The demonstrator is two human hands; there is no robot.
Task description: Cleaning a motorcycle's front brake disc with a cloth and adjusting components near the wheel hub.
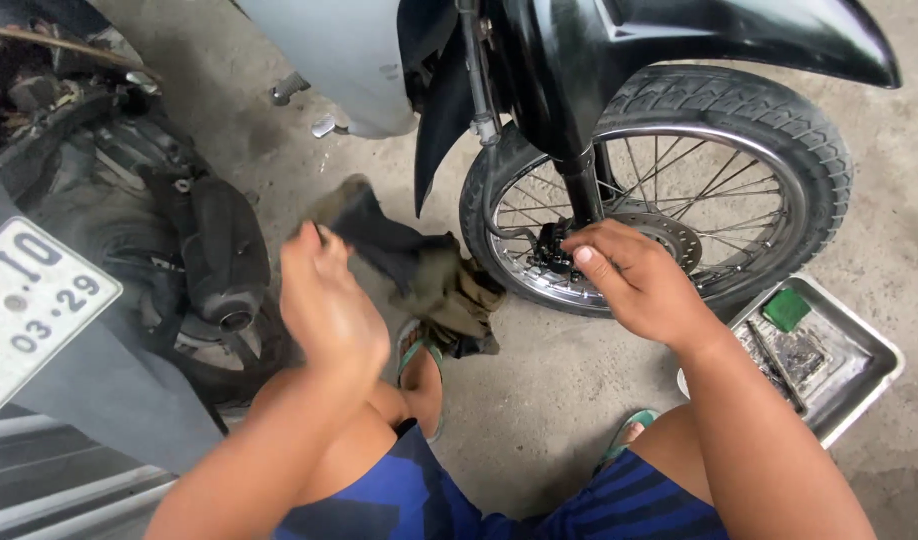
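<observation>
Fingers of the right hand [634,275] were pressed on the black brake caliper [551,252] at the front wheel [779,130], gripping nothing; the left hand [324,300] was closed on a dark, blurred rag [409,265]. The caliper was mounted, seemingly grimy, so wiping was judged unfinished.

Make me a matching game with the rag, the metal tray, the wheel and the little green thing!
Things:
1. dark rag
2. metal tray
3. front wheel
4. green pad

Places:
A. lying in the tray
B. on the floor at the right
C. held by the left hand
D. touched at the brake by the right hand

Pairs: 1-C, 2-B, 3-D, 4-A
</observation>
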